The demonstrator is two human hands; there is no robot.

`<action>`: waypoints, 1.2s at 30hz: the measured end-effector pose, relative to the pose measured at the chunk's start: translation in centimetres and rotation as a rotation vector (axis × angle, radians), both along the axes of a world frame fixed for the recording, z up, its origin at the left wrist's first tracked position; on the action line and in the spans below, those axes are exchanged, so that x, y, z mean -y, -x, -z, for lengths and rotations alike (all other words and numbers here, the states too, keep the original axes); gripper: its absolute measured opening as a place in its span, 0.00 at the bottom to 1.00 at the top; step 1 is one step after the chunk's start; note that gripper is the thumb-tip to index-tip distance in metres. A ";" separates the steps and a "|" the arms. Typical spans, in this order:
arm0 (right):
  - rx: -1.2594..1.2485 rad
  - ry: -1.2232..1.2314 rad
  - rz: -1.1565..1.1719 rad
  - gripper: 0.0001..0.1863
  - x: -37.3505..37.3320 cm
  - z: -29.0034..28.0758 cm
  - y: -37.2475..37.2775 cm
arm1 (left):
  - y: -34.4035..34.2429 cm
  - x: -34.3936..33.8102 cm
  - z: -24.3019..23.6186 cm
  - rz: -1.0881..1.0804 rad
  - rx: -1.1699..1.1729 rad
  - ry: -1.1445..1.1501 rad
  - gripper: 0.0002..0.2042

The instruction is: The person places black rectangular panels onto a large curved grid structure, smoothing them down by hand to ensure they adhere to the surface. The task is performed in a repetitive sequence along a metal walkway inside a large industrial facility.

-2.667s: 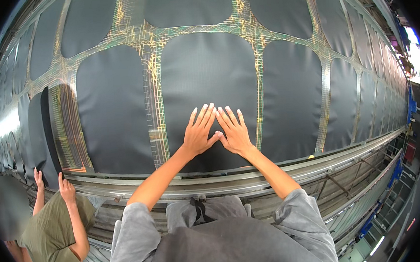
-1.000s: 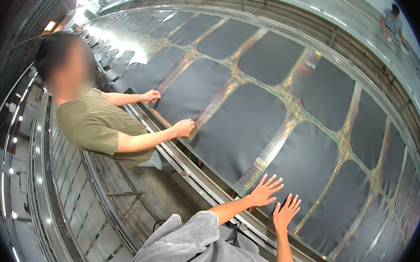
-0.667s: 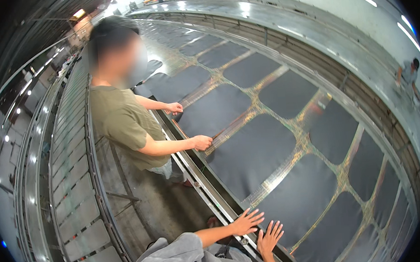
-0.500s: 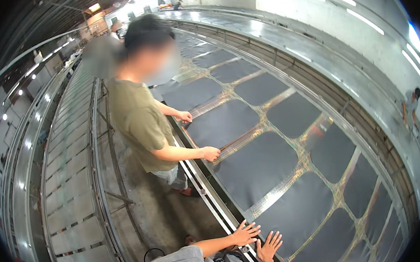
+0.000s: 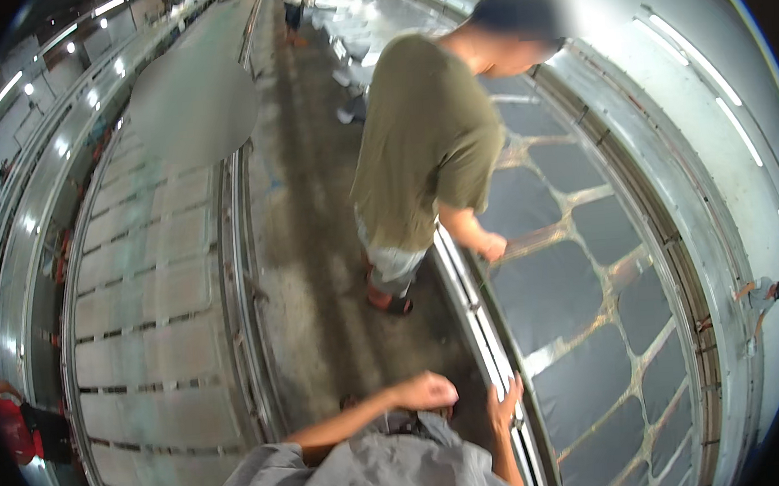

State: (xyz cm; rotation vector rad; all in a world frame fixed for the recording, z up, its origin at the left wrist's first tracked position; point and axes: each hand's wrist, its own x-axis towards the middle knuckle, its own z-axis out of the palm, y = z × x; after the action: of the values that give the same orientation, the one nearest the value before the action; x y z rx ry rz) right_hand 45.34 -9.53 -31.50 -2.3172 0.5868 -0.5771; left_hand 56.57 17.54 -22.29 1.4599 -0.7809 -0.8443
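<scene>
My left hand (image 5: 427,391) hangs in the air in front of my body, over the aisle, its fingers loosely curled and nothing visible in them. At the metal edge rail (image 5: 531,432) of the long table on my right, my right hand (image 5: 506,405) has its fingers stretched out and apart. It is at the rail, though whether it presses on it I cannot tell. Beyond that rail lie dark grey fabric panels (image 5: 589,382), with shiny, yellowish strips (image 5: 638,375) of bare tabletop between them.
A co-worker in an olive shirt (image 5: 428,141) stands ahead beside the same table, one hand (image 5: 495,246) at its edge. Another long table (image 5: 153,350) with pale panels runs along the left. Other people stand far ahead, at far left and far right. A concrete aisle (image 5: 324,338) lies between the tables.
The view has swung left. My left hand has come off the table's edge and curled. My right hand has drawn back from the fabric to the rail. The co-worker has turned further toward the table.
</scene>
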 end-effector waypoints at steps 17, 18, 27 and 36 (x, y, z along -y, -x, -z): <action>0.567 -0.809 -1.391 0.17 -26.0 -44.0 -12.2 | 3.9 -28.4 -29.3 -0.850 0.726 0.544 0.21; 0.510 -0.893 -1.470 0.16 -26.7 -45.9 -11.3 | 3.9 -28.0 -30.6 -0.846 0.752 0.628 0.21; -0.029 -1.528 -1.883 0.08 -31.9 -50.6 -8.7 | 3.9 -23.8 -32.7 -0.848 0.596 0.898 0.16; 0.015 -1.566 -1.474 0.17 -28.6 -42.4 -11.9 | 4.6 -23.0 -28.0 -1.270 0.289 0.689 0.16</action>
State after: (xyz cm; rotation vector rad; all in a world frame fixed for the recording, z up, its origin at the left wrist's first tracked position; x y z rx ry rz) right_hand 57.19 19.03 10.87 -0.7175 -0.6061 0.4931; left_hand 51.92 40.49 5.66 1.1149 -0.1663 0.5682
